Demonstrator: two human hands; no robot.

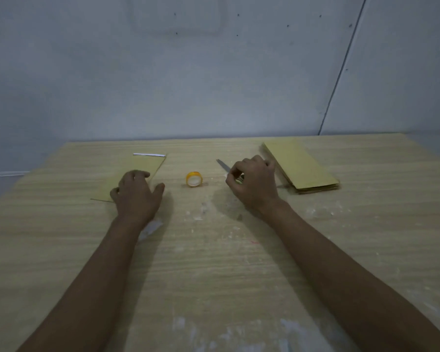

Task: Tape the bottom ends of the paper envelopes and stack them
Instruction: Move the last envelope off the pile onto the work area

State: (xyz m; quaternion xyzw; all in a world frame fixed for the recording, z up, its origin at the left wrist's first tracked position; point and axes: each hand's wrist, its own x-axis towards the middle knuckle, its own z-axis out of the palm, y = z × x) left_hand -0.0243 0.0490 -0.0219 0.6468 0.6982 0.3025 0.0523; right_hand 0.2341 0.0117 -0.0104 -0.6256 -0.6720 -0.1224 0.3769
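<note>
Wooden table [214, 275] bore our work: untaped envelope pile [300, 166] far right; one envelope [137, 171] left, seemingly finished, beneath left hand [136, 196], fingers spread flat. Right hand [254, 184] curled round scissors [224, 165]; tape roll [194, 179] between.

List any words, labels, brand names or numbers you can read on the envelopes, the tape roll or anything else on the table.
None: no legible text shows anywhere in the head view.
Single envelope under the left hand: plain, with a blank white strip at its far end.
Envelope stack: plain, no print visible.
Tape roll: yellow rim and white core, no readable label.
Scissors at the right hand: bare blade, no marking seen.
</note>
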